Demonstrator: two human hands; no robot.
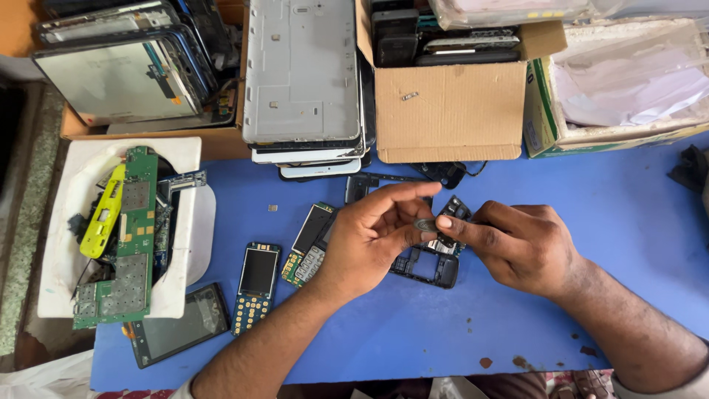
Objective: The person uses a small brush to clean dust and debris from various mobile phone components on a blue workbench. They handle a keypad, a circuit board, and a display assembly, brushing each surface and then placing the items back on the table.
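Over the blue table top [605, 244] the person's two hands meet. The left hand [369, 233] pinches a small round grey part [425, 224] between thumb and fingers, its index finger stretched out above. The right hand [521, 244] closes narrowly on the same small part from the other side, fingertip touching it, so both hands grip it just above the table. Right beneath them lies a black phone frame [428, 267], partly hidden by the fingers, and a second black frame [369, 181] lies behind the left hand.

Left of the left wrist rests a bare phone board with screen and keypad [256, 287], and another keypad board [310, 247] lies tilted, touching the left hand's heel. A dark cracked screen panel [181, 325] sits at the table's near left corner. Beside it a white foam tray [185, 222] holds a long green circuit board [125, 244] and a yellow plastic piece [103, 214].

Along the far edge stand a stack of tablet back plates [301, 74], a brown cardboard box [450, 111] of old phones, and a green-edged carton [546, 111] with white plastic wrapping.
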